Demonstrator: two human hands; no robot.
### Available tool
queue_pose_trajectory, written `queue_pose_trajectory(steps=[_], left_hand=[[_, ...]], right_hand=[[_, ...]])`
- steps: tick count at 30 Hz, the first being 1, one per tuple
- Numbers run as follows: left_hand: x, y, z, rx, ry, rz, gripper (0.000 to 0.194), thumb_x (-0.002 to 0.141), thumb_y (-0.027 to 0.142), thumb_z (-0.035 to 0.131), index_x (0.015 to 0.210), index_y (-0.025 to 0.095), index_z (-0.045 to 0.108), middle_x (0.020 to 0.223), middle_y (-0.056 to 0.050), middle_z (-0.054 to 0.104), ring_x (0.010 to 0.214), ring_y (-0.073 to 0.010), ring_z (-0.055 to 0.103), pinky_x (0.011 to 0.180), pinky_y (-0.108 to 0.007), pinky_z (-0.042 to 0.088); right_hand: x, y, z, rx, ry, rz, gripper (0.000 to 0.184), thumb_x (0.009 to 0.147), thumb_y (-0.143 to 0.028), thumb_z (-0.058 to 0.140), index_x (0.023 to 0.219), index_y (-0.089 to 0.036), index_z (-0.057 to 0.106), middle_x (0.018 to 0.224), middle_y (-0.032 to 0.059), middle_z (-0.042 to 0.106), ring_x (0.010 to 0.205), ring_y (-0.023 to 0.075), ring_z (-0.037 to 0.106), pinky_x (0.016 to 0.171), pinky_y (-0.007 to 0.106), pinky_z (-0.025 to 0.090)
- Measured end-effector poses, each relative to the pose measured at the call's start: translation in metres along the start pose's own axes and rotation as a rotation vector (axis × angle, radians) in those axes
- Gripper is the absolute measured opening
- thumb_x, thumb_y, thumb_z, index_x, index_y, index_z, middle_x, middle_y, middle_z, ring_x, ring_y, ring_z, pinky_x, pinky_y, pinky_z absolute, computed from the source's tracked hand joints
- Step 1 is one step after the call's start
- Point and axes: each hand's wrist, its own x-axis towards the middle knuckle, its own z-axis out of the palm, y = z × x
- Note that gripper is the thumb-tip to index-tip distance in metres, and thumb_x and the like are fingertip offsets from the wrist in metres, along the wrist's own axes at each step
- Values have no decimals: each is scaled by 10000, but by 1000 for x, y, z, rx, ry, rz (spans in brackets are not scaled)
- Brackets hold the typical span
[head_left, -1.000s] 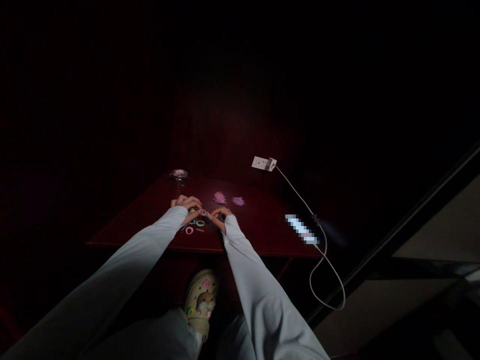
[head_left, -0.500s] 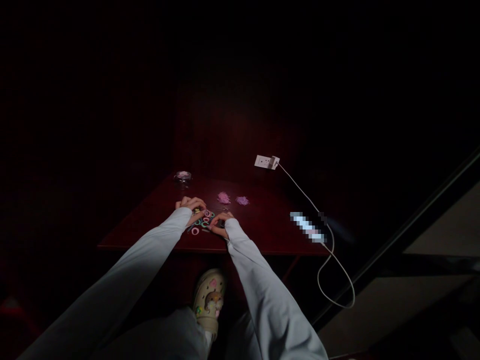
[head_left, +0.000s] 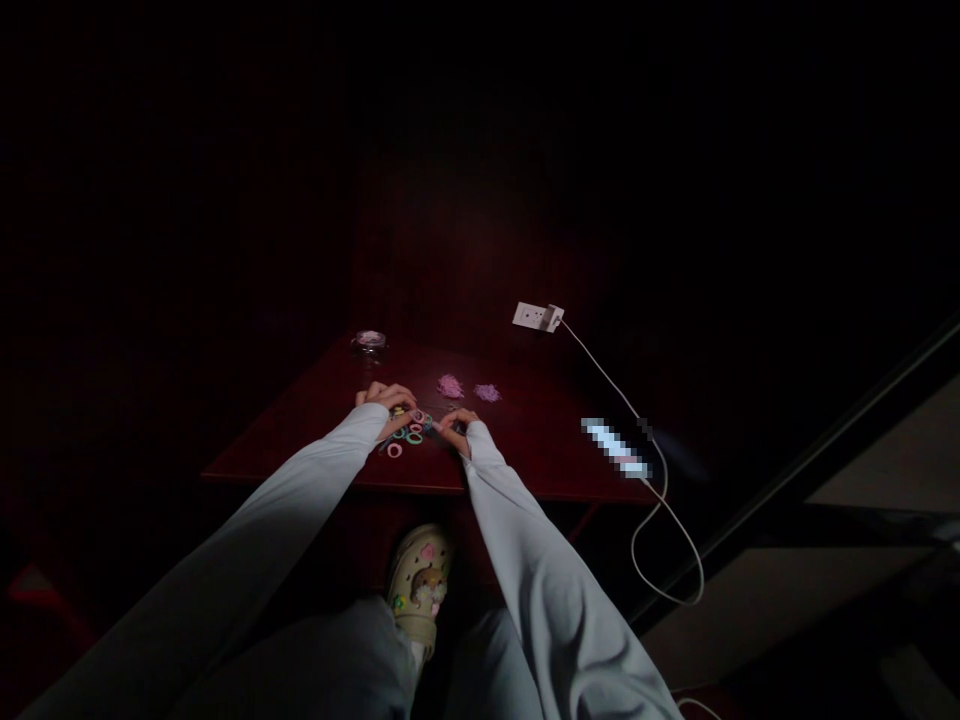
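Observation:
A loose pile of coloured hair ties, in pink, green, yellow and blue, lies near the front of the dark red table. At its left edge is my left hand, fingers bent and thumb drawn in; its fingertips meet over the pile, beside a pink ring. My right hand is just right of the pile, thumb and fingers pinched together. What either pinch holds is too small and dim to make out. One pink hair tie lies at the near side of the pile.
Behind the hands are a pink heap and a purple heap of thin bands. A round clear container stands at the back left. A white cable runs from the wall socket to a blurred device.
My right hand has drawn up and to the right, away from the near side of the pile. My left hand stays at the pile's left. The whole view has shifted slightly.

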Motion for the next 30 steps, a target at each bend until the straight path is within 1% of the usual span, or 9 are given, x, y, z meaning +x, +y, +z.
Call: queue_pose_trajectory(steps=[2, 5, 7, 9, 12, 16, 20, 26, 30], left_hand=[[1, -2, 2, 5, -5, -16, 104, 915, 370, 713, 896, 303, 790, 1230, -3, 814, 1171, -294, 561, 1002, -479, 351], [2, -5, 5, 7, -9, -12, 99, 915, 341, 697, 909, 302, 789, 1244, -7, 814, 1240, -294, 593, 1049, -485, 356], [3, -8, 7, 8, 15, -12, 104, 902, 304, 675, 909, 297, 778, 1257, -9, 815, 1298, -290, 608, 1087, -481, 361], [5, -13, 9, 4, 24, -11, 114, 880, 285, 664, 925, 297, 769, 1284, -9, 813, 1354, -291, 609, 1121, -476, 368], [6, -22, 10, -11, 0, -10, 146, 867, 289, 665, 970, 311, 767, 1311, 2, 808, 1423, -312, 587, 1182, -511, 339], [7, -29, 9, -2, 99, -82, 214, 864, 211, 614, 979, 328, 752, 1284, 32, 816, 1467, -337, 553, 1237, -592, 226], [10, -24, 0, 22, 217, -207, 307, 852, 101, 520, 944, 302, 733, 1279, 25, 807, 1429, -310, 578, 1245, -573, 191], [8, -9, -20, 72, 296, -246, 288, 897, 111, 497, 842, 265, 734, 1176, -33, 781, 1288, -332, 584, 1148, -561, 262], [5, 3, -24, 43, 260, -209, 232, 905, 143, 527, 854, 256, 723, 1139, -47, 766, 1169, -320, 605, 1082, -504, 381]], right_hand=[[10, 10, -8, -23, 100, 67, 139, 876, -286, 731, 762, -207, 728, 812, 29, 726, 850, 224, 644, 940, 427, 559], [23, 26, -18, -81, 211, 169, 154, 890, -266, 636, 764, -198, 692, 797, 54, 720, 838, 230, 646, 931, 432, 553], [27, 34, -20, -100, 221, 201, 137, 882, -258, 631, 760, -208, 672, 789, 41, 719, 788, 204, 642, 854, 367, 551], [30, 39, -19, -127, 180, 202, 129, 875, -259, 663, 751, -222, 663, 785, 23, 721, 756, 181, 636, 782, 305, 527], [32, 40, -17, -257, 131, 176, 131, 879, -259, 723, 755, -239, 685, 820, 41, 741, 817, 194, 645, 768, 290, 500], [35, 34, -16, -406, 133, 186, 121, 923, -298, 750, 819, -237, 742, 921, 95, 772, 1003, 254, 652, 867, 337, 490], [34, 25, -14, -407, 96, 185, 199, 1005, -394, 696, 932, -236, 791, 1056, 111, 791, 1132, 286, 635, 971, 374, 468], [25, 8, -5, -291, 68, 47, 217, 1054, -335, 623, 1028, -248, 820, 1092, 75, 780, 1090, 258, 621, 1037, 376, 441], [19, -10, 6, -380, -18, 29, 211, 1042, -351, 662, 1103, -241, 831, 1227, 104, 768, 1225, 301, 589, 1068, 404, 433]])
